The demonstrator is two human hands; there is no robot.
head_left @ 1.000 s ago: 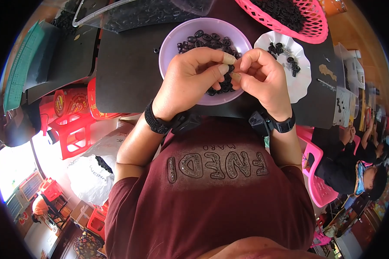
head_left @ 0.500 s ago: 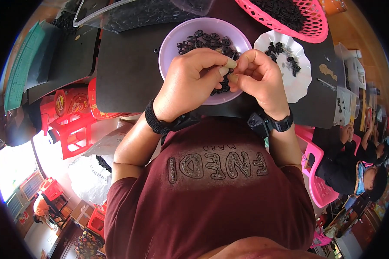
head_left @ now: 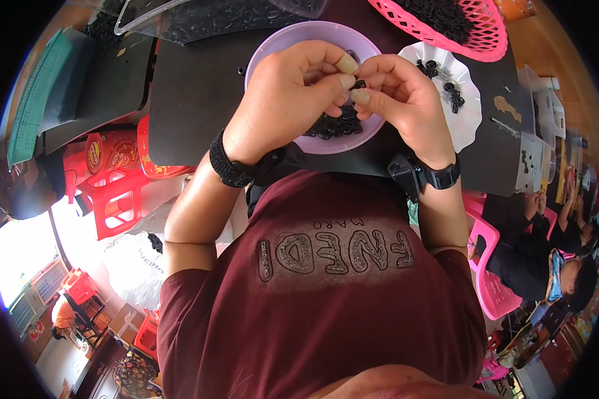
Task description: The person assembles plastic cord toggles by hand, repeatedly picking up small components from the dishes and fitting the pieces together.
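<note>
My left hand [head_left: 283, 100] and my right hand [head_left: 399, 100] meet fingertip to fingertip over a lilac bowl [head_left: 273, 50] on a dark table. Together they pinch one small black ring-shaped part [head_left: 358, 84]. The bowl holds several more small black parts [head_left: 336, 125], mostly hidden under my hands. Both wrists wear black bands.
A white scalloped plate [head_left: 469, 110] with a few black parts sits right of the bowl. A pink mesh basket [head_left: 476, 36] of black parts stands behind it, a clear tray [head_left: 199, 16] at the back left. Red plastic stools [head_left: 116, 186] stand at left. Another person sits at right [head_left: 546, 246].
Both hands have risen a little toward the far side of the bowl, staying together on the small black part.
</note>
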